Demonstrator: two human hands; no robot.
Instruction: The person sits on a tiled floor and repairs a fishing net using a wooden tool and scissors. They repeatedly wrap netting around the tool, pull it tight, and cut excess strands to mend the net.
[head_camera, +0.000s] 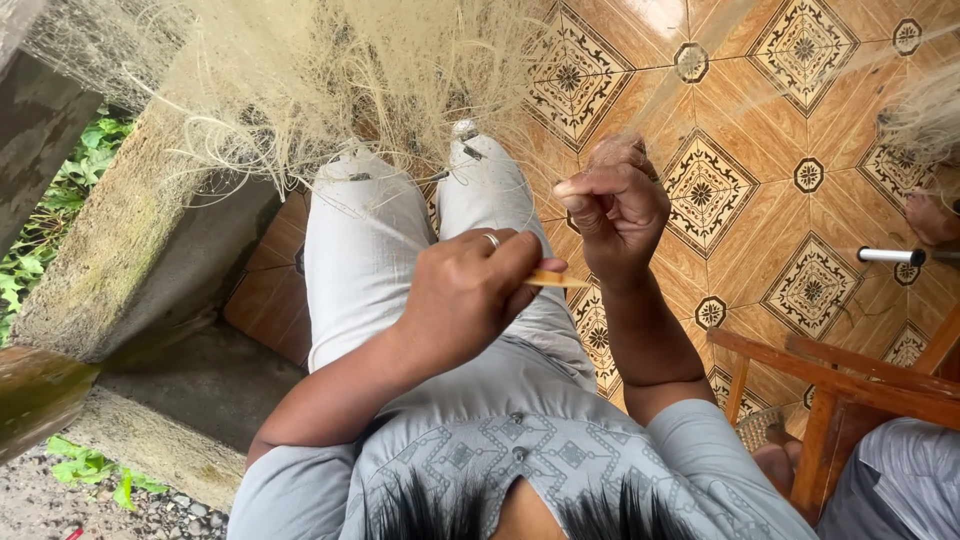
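Note:
A pale, fine fishing net (330, 70) hangs in a tangled mass over my knees and spreads toward the top of the view. My left hand (470, 295), with a ring on one finger, grips a thin yellowish wooden netting needle (557, 281) whose tip points right. My right hand (615, 205) is raised just above and to the right of it. Its fingers are pinched shut on strands of the net. The two hands are close together above my lap, which is covered by light trousers (360, 260).
Patterned orange floor tiles (760, 130) lie ahead and to the right. A concrete ledge (130, 250) with plants beyond stands on the left. At the right are a wooden chair (840, 385), another person's foot (775, 465) and hand (930, 215), and a metal tube (890, 256).

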